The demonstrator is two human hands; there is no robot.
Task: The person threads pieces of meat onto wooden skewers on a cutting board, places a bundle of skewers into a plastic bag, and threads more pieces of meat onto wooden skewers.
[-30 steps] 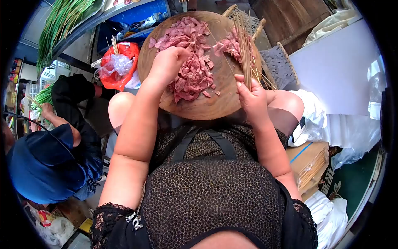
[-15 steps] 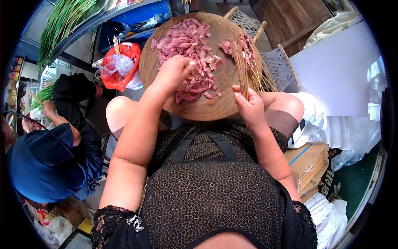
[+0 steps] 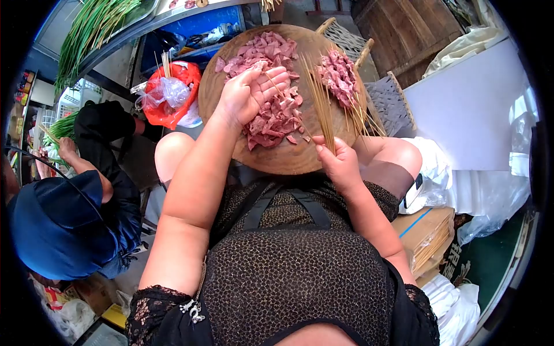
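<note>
My left hand (image 3: 254, 95) is turned palm up over the pile of raw meat slices (image 3: 274, 124). Its thumb and forefinger close on a small piece of meat (image 3: 261, 65), while the other fingers stretch out. In my right hand (image 3: 337, 161) is a bundle of thin bamboo skewers (image 3: 322, 109), pointing away from me. One single skewer (image 3: 293, 108) slants from this hand toward my left fingers, its tip near the meat piece. Beside the bundle lie meat-loaded skewers (image 3: 339, 75) on the round wooden board (image 3: 277, 164).
A red plastic bag (image 3: 183, 106) with skewers standing in it sits left of the board. Further left, a person in a dark blue cap (image 3: 63, 225) handles green stalks. A woven stool (image 3: 390, 101) and a white panel (image 3: 467, 109) stand at the right.
My left hand has turned from a closed, knuckles-up pose over the meat to palm up. My right hand and its skewers have shifted slightly left and down in the view.
</note>
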